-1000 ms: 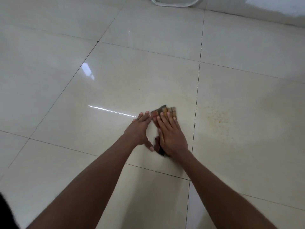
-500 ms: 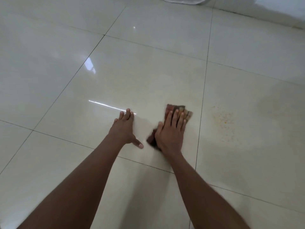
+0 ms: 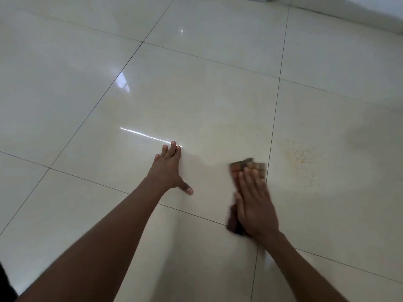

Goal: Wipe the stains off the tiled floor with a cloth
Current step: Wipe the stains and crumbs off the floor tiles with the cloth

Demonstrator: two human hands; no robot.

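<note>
A folded brown and tan checked cloth (image 3: 248, 167) lies flat on the glossy cream tiled floor (image 3: 196, 101). My right hand (image 3: 255, 203) presses down on it with fingers spread, covering most of it; only its far end and a dark left edge show. My left hand (image 3: 169, 168) rests flat on the tile well to the left, fingers apart, holding nothing. A patch of orange-yellow speckled stains (image 3: 299, 159) marks the neighbouring tile, just right of the cloth across a grout line.
Dark grout lines (image 3: 272, 127) divide the large tiles. A bright streak of reflected light (image 3: 148, 135) crosses the tile by my left fingertips. A wall base (image 3: 370, 18) runs along the top right.
My hands, side by side on the cloth a second ago, have separated. The right hand has slid the cloth to the right, close to the stained tile; the left hand stays planted.
</note>
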